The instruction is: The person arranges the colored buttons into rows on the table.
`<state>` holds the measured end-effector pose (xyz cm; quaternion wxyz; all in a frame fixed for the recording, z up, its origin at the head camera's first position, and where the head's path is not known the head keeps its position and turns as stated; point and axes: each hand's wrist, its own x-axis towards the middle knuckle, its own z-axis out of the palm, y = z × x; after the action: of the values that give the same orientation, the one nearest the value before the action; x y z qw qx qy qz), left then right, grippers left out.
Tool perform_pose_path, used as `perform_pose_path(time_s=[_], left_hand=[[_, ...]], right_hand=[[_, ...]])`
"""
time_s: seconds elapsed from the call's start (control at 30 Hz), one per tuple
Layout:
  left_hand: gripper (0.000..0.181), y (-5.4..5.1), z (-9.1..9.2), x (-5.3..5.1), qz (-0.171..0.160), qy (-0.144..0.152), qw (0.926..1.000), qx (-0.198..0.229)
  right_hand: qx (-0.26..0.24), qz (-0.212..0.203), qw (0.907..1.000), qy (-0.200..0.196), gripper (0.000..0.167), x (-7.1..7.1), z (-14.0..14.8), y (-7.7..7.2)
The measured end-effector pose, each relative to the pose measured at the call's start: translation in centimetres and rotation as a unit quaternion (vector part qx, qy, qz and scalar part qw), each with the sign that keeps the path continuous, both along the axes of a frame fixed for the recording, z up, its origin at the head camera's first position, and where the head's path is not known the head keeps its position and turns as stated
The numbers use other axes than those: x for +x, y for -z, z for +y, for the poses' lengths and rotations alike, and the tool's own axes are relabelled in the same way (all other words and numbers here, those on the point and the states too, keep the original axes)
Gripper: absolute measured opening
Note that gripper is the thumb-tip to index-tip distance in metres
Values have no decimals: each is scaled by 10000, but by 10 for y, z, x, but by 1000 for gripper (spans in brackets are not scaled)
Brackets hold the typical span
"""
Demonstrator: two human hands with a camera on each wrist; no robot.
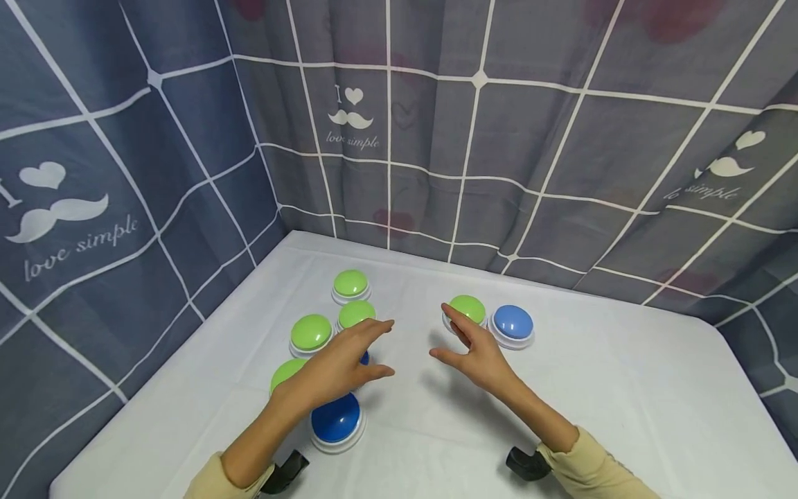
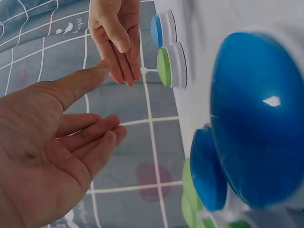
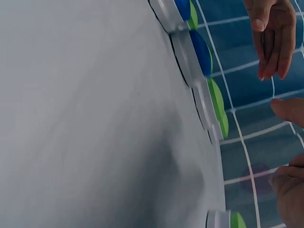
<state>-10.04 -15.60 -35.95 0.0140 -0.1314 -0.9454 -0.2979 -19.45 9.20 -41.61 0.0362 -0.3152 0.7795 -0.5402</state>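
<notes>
My left hand point(image 1: 333, 364) hovers above the left group of round buttons, fingers extended and holding nothing. It partly covers a green button point(image 1: 288, 373) and a blue one, while a larger-looking blue button point(image 1: 335, 418) shows below it. Several green buttons lie beyond, one point(image 1: 311, 333) beside the hand and one point(image 1: 350, 283) farthest back. My right hand point(image 1: 483, 357), also with relaxed, parted fingers and nothing in them, is over the table near a green button point(image 1: 467, 308) and a blue button point(image 1: 513, 322). In the left wrist view both hands point(image 2: 71, 142) appear raised, apart from each other.
A white cloth covers the table point(image 1: 623, 388). Behind and to the left hangs a grey-blue curtain point(image 1: 430, 125) with white grid lines. Black straps or mounts point(image 1: 527, 464) stick out by both beige sleeves point(image 1: 592, 464).
</notes>
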Motion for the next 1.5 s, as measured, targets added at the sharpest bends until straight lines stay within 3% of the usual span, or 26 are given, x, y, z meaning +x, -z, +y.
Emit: perform_pose_path(time_s=[0.37, 0.53, 0.73, 1.0, 1.2, 1.37, 1.5], left_hand=[[62, 15, -25, 49, -117, -976, 9951, -111], [64, 21, -34, 71, -377, -1539, 9873, 64], [71, 33, -36, 88, -772, -1989, 9770, -1], [79, 52, -41, 96, -1040, -2189, 9700, -203], [84, 66, -42, 98, -1033, -2061, 9729, -191], [98, 80, -42, 98, -1370, -1999, 9700, -173], [102, 85, -43, 100, -1529, -1980, 9677, -319]], right_hand=[[121, 9, 9964, -837, 81, 31, -26, 4], [215, 108, 9930, -1157, 80, 40, -35, 9], [461, 259, 9872, -1503, 79, 52, -45, 16], [738, 257, 9795, -1859, 75, 65, -56, 24], [1093, 315, 9752, -1899, 73, 72, -59, 30], [1299, 512, 9699, -1994, 72, 76, -59, 35], [1400, 553, 9661, -2098, 72, 78, -61, 37]])
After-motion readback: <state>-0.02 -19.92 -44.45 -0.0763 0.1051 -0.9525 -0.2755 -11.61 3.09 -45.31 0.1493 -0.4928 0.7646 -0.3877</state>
